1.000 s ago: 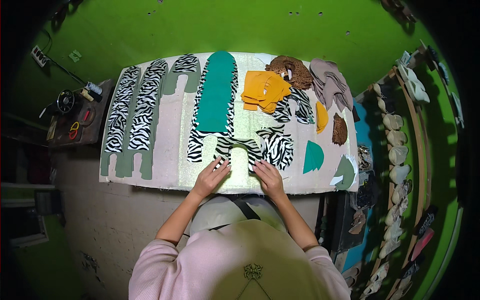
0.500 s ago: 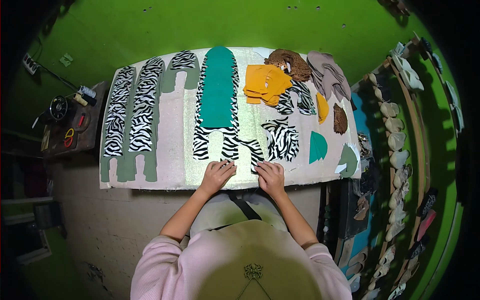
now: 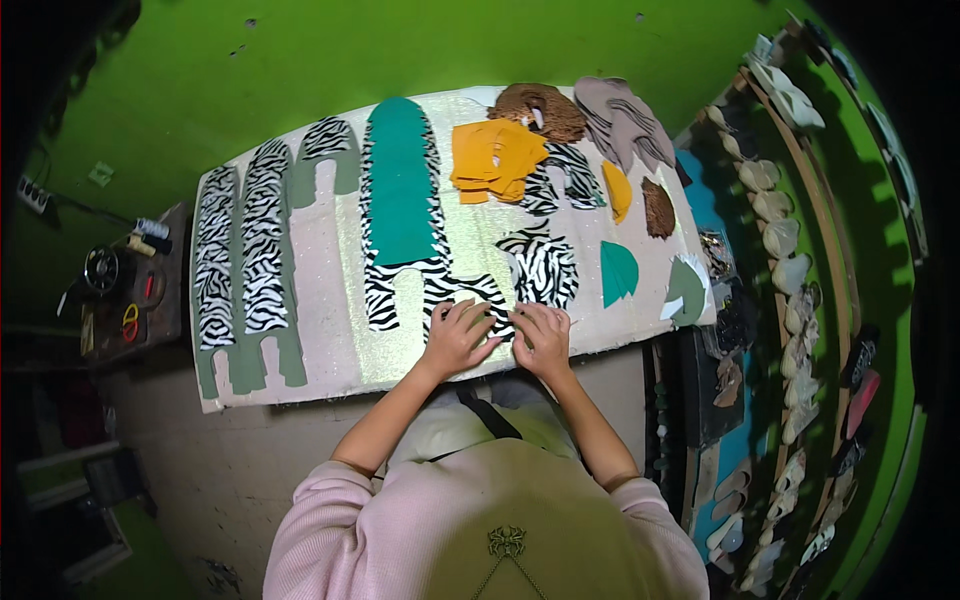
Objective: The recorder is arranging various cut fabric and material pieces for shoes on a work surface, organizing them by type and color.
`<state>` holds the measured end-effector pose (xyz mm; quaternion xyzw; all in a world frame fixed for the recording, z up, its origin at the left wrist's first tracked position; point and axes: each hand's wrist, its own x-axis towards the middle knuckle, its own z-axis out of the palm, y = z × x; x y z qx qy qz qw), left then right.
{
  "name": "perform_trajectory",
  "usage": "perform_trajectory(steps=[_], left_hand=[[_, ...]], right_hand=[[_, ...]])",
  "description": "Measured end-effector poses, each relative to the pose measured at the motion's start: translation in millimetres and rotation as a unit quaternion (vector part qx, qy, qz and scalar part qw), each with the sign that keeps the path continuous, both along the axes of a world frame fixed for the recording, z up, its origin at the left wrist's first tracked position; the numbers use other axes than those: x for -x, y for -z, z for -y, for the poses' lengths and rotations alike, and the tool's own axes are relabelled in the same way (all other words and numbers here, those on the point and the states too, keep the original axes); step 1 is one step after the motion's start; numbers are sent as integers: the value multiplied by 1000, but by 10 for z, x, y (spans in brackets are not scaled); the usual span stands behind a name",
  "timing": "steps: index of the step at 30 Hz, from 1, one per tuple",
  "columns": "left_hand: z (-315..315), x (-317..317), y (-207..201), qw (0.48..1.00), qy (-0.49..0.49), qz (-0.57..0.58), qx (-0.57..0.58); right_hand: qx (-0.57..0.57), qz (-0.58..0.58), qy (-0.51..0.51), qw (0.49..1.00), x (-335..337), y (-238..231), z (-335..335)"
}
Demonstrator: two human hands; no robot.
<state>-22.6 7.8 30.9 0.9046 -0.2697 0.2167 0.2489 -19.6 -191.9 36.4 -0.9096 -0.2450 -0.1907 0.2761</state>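
A U-shaped zebra-print fabric piece (image 3: 468,290) lies near the table's front edge, its curved top away from me. My left hand (image 3: 458,340) has its fingers bent over the piece's left leg, with the thumb toward the right. At the right leg, my right hand (image 3: 541,341) grips the end with curled fingers; the fingertips partly hide that end. Just beyond, a long stack of teal pieces (image 3: 402,185) lies on zebra-print ones, its lower legs beside the held piece. A loose pile of zebra-print pieces (image 3: 543,268) lies beyond my right hand.
Green-and-zebra strips (image 3: 265,235) line the table's left side. Yellow pieces (image 3: 495,160), brown spotted pieces (image 3: 535,110) and mauve pieces (image 3: 622,120) are piled at the back right. Scissors (image 3: 130,320) lie on a side table at left. Shoe forms (image 3: 785,240) fill a rack at right.
The view has turned, so the table looks tilted. My hands stay by the zebra-print piece, which now lies closer to the teal stack's legs, and the left fingers reach further over it.
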Motion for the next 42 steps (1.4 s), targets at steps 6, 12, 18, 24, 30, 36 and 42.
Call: perform_trajectory(steps=[6,12,18,24,30,36,42], left_hand=[[553,-392,-95,998,49,13,26],[1090,-630,-136,996,90,10,20],[1593,-754,-126,993,121,-15,0],[1982,-851,-23,993,116,-29,-20],[2229,-936,119,990,122,-54,-35],[2373,-976,198,991,108,-58,-48],[2429,-965,189,994,87,-60,-42]], right_hand=[[-8,10,53,999,-107,-95,389],[5,9,113,994,-178,-61,954],[21,17,162,986,-317,1,1479],[21,-3,168,986,-459,94,1848],[34,-48,150,987,-630,205,2119],[40,-88,98,990,-774,221,2261],[74,-34,69,994,-806,291,2299]])
